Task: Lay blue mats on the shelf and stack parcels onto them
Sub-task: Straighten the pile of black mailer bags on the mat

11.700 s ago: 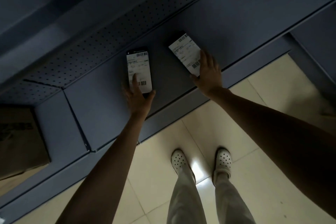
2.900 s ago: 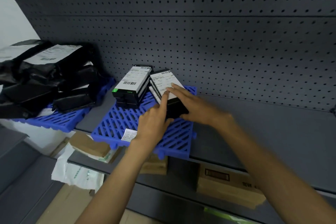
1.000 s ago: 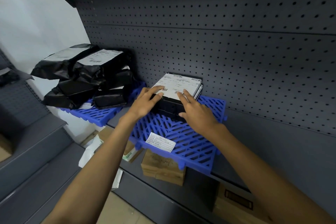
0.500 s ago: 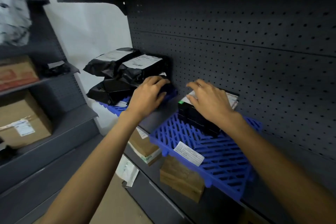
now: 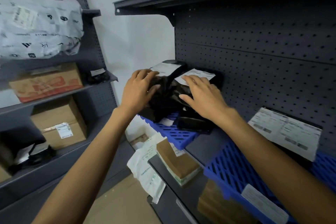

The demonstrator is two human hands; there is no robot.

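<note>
A pile of black plastic parcels (image 5: 169, 92) with white labels lies on a blue slatted mat (image 5: 174, 132) at the left end of the dark shelf (image 5: 203, 147). My left hand (image 5: 138, 91) rests on the pile's left side, fingers spread. My right hand (image 5: 201, 94) lies flat on the right parcel, fingertips on its label. Neither hand grips anything. A second blue mat (image 5: 234, 172) sits to the right, carrying black boxes with a large white label (image 5: 283, 131), partly hidden by my right forearm.
Perforated dark back panel (image 5: 254, 51) behind the shelf. Below the shelf lie brown boxes (image 5: 178, 163) and a white mailer (image 5: 147, 167). A side rack on the left holds a grey printed bag (image 5: 38, 27) and cardboard boxes (image 5: 60, 125).
Both hands left the labelled black boxes on the right mat and moved left onto the pile of black plastic parcels. My view swung left as well.
</note>
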